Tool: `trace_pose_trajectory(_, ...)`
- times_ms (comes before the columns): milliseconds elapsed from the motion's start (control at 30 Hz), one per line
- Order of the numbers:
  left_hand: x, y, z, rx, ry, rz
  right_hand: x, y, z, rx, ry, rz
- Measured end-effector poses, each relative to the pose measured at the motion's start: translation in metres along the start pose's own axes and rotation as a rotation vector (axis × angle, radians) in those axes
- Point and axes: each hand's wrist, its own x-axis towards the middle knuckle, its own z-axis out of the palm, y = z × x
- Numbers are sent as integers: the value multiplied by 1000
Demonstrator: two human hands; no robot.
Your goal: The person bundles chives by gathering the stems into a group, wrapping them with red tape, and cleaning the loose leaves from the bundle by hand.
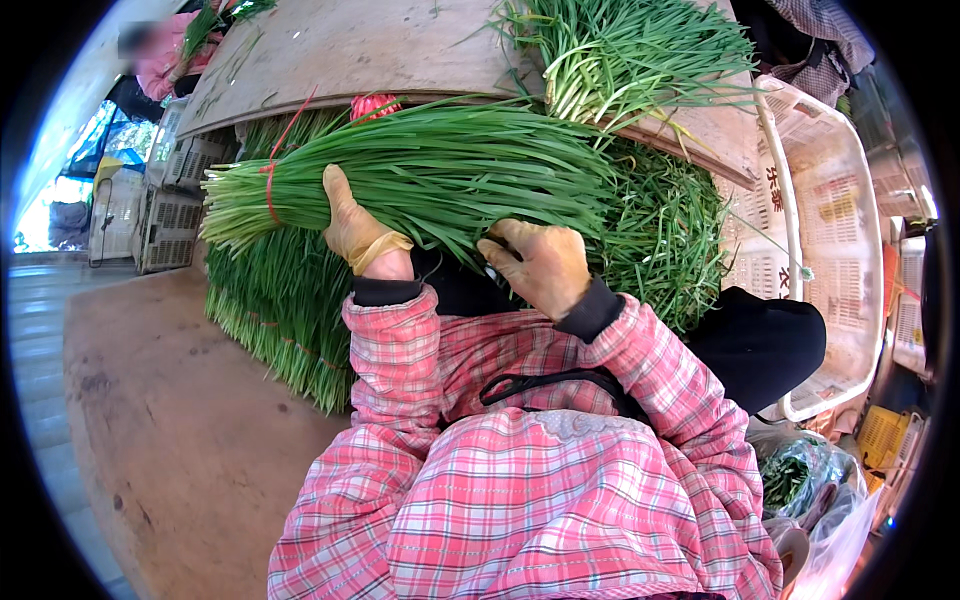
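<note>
L hand, gloved, is part-closed on the bunch of greens: thumb laid up over the near side, just R of the red tie; fingers hidden under/behind the leaves, so exact grip n/a, but it looks to have hold. Bunch lies crosswise over L hand, pale stem ends out to its L, leaf tips running R, past and above R hand. R hand, also gloved, is mostly closed, fingertips curled to thumb at the bunch's lower leaf edge; can't tell if it pinches a leaf or anything else.

Tie rings the stems L of L hand, one tail sticking up above the bunch; knot not clear. If it's loose, stems could prob. slide out w/ a tilt, esp. b/c the L thumb sits off the tie & the long leafy end is heavy. R hand tugging too hard at the edge could poss. tear leaves or pull good ones out w/ the bad.

Other risk: mix-ups. Loose greens on the board above R hand and the leaf pile just R of it lie close to the tips, so strands could snag. Stacked bunches below L hand could get knocked if the stem end drops.
</note>
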Motion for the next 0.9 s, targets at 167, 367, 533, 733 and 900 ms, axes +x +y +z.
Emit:
trace_pose_trajectory(167, -2, 0, -1, -74, -71, 3, 2, 2, 18, 126, 142, -79)
trace_pose_trajectory(367, 2, -5, -3, -41, -82, 74, 0, -1, -1, 857, 261, 277)
trace_pose_trajectory(533, 2, -2, -2, -121, -85, 25, -35, 32, -58, 160, -356, 86)
trace_pose_trajectory(733, -4, 2, 3, -101, -53, -26, -34, 1, -17, -181, -338, 9)
trace_pose_trajectory(900, -7, 6, 6, -175, -103, -87, -7, -4, 36, 153, 51, -203)
